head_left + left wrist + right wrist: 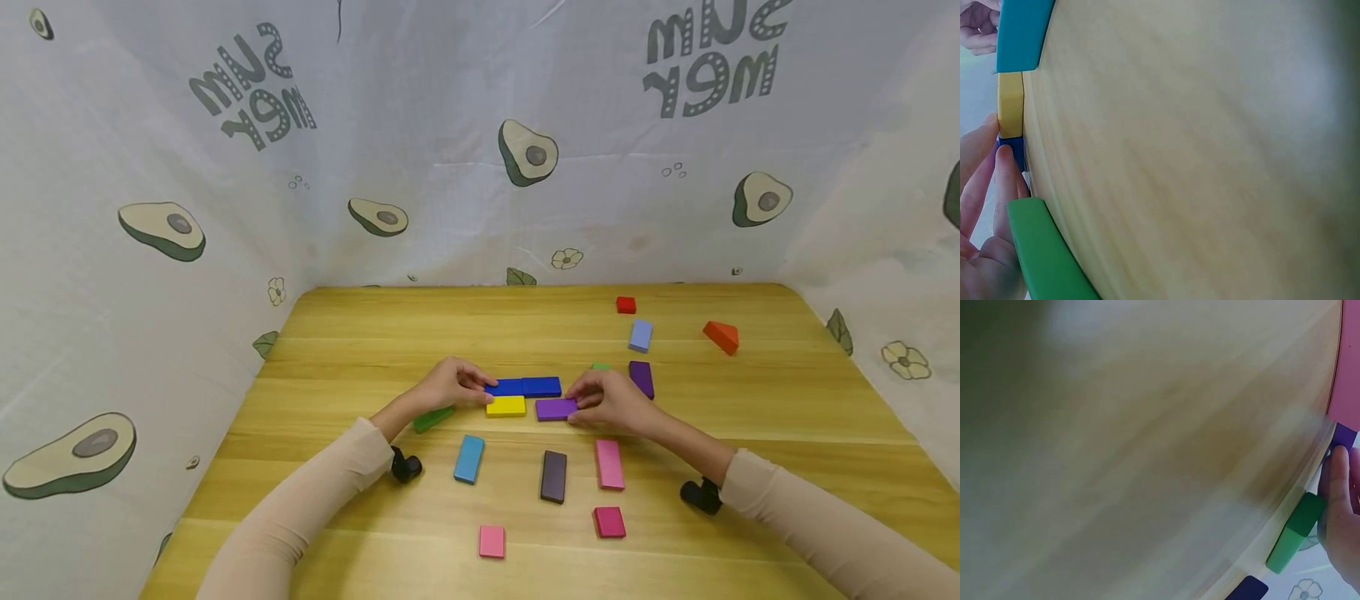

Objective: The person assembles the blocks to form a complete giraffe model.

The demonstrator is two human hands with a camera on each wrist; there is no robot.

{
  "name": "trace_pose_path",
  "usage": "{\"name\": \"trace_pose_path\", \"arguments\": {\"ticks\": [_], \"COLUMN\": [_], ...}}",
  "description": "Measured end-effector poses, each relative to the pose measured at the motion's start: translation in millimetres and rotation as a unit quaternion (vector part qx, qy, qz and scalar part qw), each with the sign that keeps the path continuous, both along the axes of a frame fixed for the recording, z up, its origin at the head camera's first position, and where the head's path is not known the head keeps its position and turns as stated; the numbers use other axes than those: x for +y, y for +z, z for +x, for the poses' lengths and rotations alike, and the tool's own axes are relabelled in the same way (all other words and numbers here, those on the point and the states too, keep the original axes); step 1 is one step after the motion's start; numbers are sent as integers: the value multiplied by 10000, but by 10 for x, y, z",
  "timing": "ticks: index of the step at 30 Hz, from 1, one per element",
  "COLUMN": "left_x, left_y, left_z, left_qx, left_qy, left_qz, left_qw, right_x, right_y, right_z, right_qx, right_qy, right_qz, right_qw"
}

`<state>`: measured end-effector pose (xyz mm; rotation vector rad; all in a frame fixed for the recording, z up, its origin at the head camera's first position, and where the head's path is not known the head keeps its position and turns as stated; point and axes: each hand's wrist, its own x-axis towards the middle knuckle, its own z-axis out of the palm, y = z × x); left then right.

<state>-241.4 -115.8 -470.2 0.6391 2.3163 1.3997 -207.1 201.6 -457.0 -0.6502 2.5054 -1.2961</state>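
Observation:
My left hand (pixel 452 383) is at the left end of two blue blocks (pixel 542 387) standing end to end. Its fingertips grip the left one, the thumb close by the corner of a yellow block (pixel 506 407). That yellow block lies along the near side of the blue row. My right hand (pixel 617 402) pinches the right end of a purple block (pixel 553 410), between thumb and fingers. A small gap separates the purple block from the yellow one. A green block (pixel 1047 250) lies beside my left hand, partly hidden by it in the head view.
Nearer me lie a light blue block (pixel 469 459), a dark block (pixel 553 477), and pink blocks (pixel 610 465). Beyond my right hand are a dark purple block (pixel 641 379), a green block (pixel 1295 534), a periwinkle block (pixel 641 336), a red block (pixel 626 305) and an orange-red triangle (pixel 722 337).

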Motion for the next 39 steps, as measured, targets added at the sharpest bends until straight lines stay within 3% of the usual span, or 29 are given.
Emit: {"name": "trace_pose_path", "arguments": {"ticks": [12,39], "left_x": [1,-10], "left_y": [44,15], "left_z": [-8,2], "left_qx": [-17,-105], "left_qy": [-44,-47], "left_qz": [-50,85], "left_qw": [10000,9999], "right_x": [-78,-156], "right_y": [15,35], "right_z": [-30,-89], "right_qx": [-241,-247], "right_qy": [-314,-466], "right_qz": [-238,66], "right_qw": [9989,9986]}}
